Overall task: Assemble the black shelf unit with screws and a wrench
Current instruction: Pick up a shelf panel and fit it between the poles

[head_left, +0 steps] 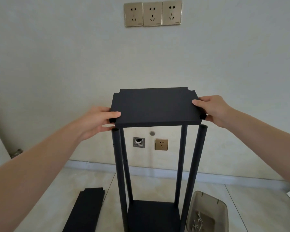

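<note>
Left hand (99,119) and right hand (211,109) each grasp an end of the black shelf board (155,108), thumbs on top, held level above four upright poles (195,164). Bottom shelf (153,215) fitted. Spare board (85,211) and screw tray (208,213) on floor.

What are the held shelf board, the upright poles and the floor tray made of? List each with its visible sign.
Shelf board: matte black, finely textured face with cleanly cut corner notches; probably coated fibreboard.
Upright poles: smooth round black tubes with small drilled holes; likely painted metal.
Tray: smoky, semi-translucent, rounded moulded rim; looks like plastic. It holds screws.
</note>
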